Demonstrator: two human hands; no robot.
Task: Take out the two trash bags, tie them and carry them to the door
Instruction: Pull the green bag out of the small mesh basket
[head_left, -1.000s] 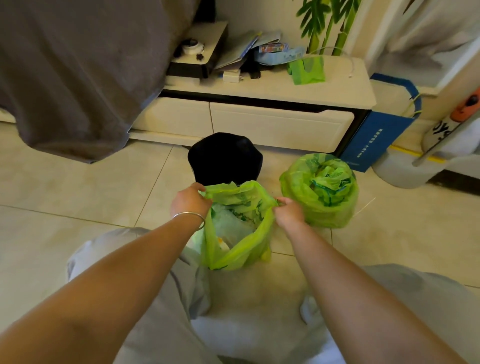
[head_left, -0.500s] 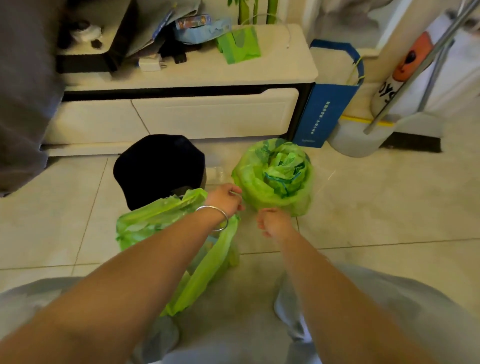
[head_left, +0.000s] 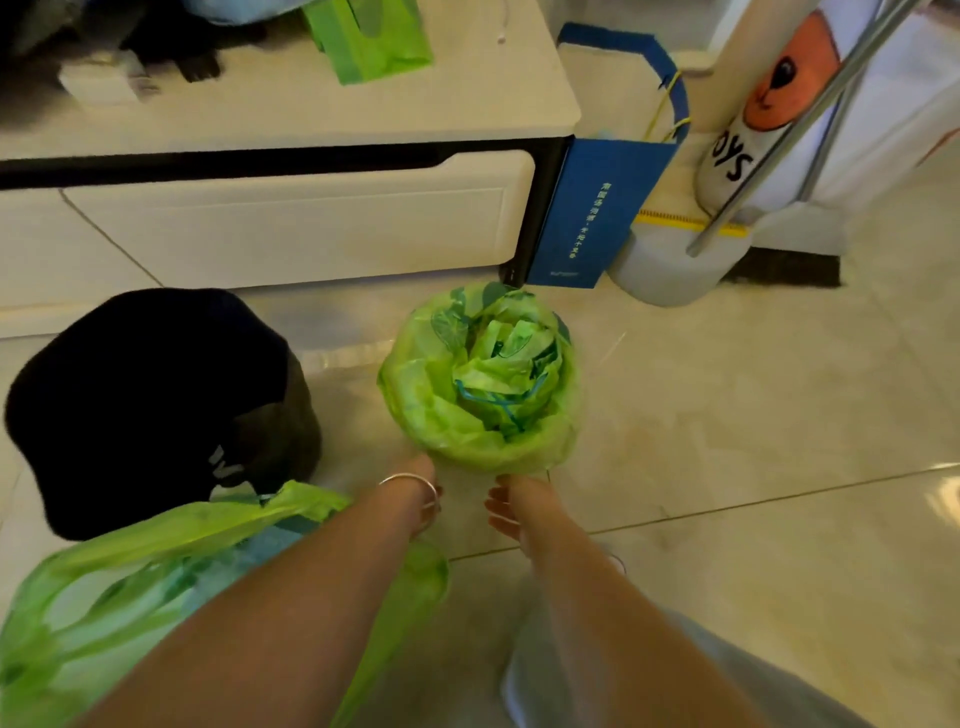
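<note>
Head view: left hand (head_left: 422, 480) and right hand (head_left: 511, 506) reach lined bin (head_left: 478, 384); grip unclear.

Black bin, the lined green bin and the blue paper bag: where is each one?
Black bin (head_left: 140, 395), head view, on its dark top.
Lined green bin (head_left: 431, 410), head view, on the liner's left rim.
Blue paper bag (head_left: 597, 218), head view, on its printed blue side.

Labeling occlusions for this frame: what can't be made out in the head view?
- Left hand: fingers hidden under the rim of the lined bin; grip unclear.
- Right hand: motion-blurred; contact with the bin unclear.
- Loose green bag: covered by the left forearm, cut off at the left edge; tied or not, unknown.
- Door: out of frame.
</note>
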